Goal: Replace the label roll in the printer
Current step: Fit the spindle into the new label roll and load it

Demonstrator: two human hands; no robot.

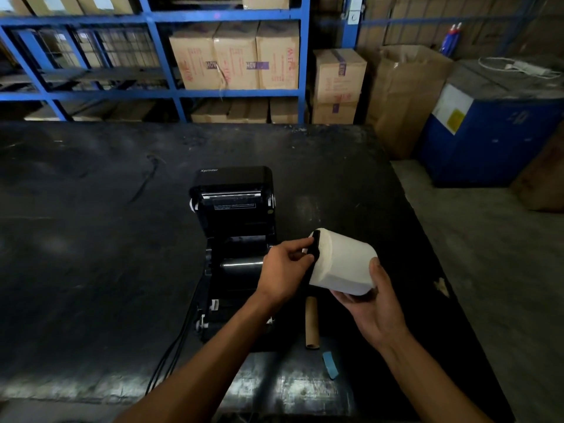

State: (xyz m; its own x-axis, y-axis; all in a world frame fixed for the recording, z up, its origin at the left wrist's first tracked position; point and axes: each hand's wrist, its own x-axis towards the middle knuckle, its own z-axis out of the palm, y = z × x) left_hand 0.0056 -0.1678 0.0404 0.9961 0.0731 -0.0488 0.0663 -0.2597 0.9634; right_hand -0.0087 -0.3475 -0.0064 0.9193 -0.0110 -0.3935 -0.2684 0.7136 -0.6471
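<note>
Just right of the open printer (235,239), the right hand (377,309) cups the new label roll (345,264) while left fingers (300,244) pinch what looks like a black holder (316,254); seat it squarely before lowering.

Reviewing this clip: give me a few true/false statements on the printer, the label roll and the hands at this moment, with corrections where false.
1. The printer has its lid open. True.
2. The white label roll sits inside the printer. False: it is held above the table, right of the printer.
3. The right hand supports the roll from below. True.
4. The left hand rests flat on the table. False: its fingers are on a black piece at the roll's left end.
5. A bare cardboard core lies on the table beside the printer. True.
</note>
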